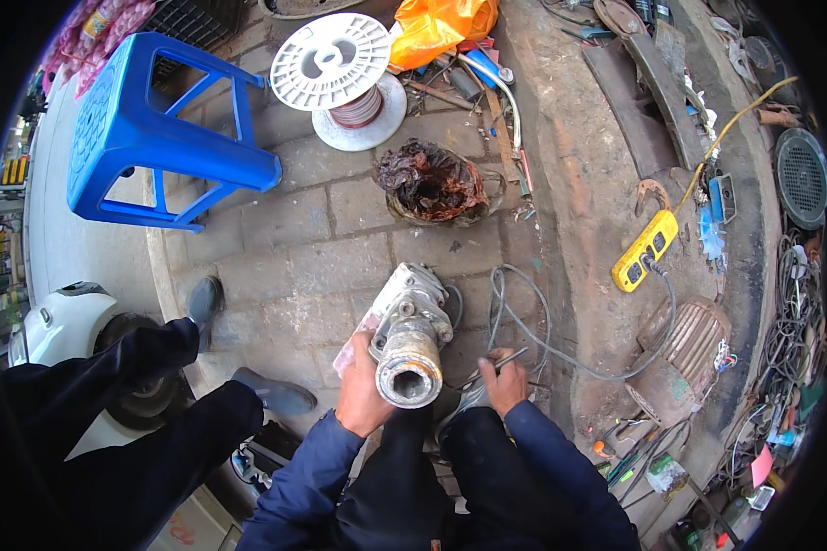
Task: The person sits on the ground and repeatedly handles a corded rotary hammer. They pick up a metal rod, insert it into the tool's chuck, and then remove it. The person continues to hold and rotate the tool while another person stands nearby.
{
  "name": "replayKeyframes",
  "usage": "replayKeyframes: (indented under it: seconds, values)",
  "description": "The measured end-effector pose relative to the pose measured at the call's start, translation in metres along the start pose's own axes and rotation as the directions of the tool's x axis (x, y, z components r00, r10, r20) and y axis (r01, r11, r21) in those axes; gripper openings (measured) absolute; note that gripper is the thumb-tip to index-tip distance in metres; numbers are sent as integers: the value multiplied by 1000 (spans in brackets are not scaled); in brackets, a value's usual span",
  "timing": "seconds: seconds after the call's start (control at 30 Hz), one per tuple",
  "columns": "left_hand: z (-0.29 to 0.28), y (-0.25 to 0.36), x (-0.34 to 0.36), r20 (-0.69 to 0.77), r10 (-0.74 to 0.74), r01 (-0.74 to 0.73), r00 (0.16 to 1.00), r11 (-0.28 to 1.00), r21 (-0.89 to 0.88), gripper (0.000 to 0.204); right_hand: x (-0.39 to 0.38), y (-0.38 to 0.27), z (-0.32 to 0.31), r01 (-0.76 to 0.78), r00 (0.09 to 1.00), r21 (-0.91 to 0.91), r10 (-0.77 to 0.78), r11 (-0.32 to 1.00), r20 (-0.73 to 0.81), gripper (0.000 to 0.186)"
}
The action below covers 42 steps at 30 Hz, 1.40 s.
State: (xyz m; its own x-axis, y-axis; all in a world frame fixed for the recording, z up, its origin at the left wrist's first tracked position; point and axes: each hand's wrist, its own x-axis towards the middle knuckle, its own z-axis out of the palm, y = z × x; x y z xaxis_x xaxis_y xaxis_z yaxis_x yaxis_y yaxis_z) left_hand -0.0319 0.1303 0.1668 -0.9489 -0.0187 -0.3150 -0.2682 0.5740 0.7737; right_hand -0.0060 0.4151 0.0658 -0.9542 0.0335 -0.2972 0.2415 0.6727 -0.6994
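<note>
In front of my knees stands a worn, whitish metal tool housing (pixel 412 326), with bolts around its flange and a round hollow end facing up toward me. My left hand (pixel 363 402) is wrapped around its left side, close to the hollow end. To the right of the housing, my right hand (pixel 505 384) is closed on a thin metal rod (pixel 515 357), whose exact kind I cannot make out. A grey cable (pixel 547 342) loops on the ground just beyond that hand.
A blue plastic stool (pixel 124 129), a white cable reel (pixel 333 69) and a bag of dark greasy matter (pixel 432 184) lie ahead. Rightward are a yellow power strip (pixel 645 251), a finned motor (pixel 685 354) and tangled cables (pixel 786 321). Another person's legs (pixel 147 432) are close on the left.
</note>
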Motion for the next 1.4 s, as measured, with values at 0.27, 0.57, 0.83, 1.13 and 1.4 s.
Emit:
replayKeyframes:
  seconds: [0.27, 0.57, 0.83, 1.13, 1.4]
  values:
    - [-10, 14, -2, 125, -193, 195, 973, 981, -6, 60, 38, -3, 19, -173, 968, -278, 215, 945, 127, 51]
    - [-15, 0, 5, 40, -41, 45, 998, 993, -105, 77, 40, -94, -17, 13, 999, 202, -3, 979, -51, 33]
    - [-33, 6, 7, 188, -274, 295, 943, 951, -91, 45, 95, -63, 99, -202, 938, 239, 118, 950, 327, 45]
    - [-50, 14, 8, 58, -280, 278, 958, 867, -413, 20, 106, -79, 129, -124, 963, 391, 15, 912, 269, 39]
    - [-41, 0, 8, -119, -64, 35, 991, 972, -231, 20, 124, -77, 156, -132, 956, 49, 114, 990, 271, 40]
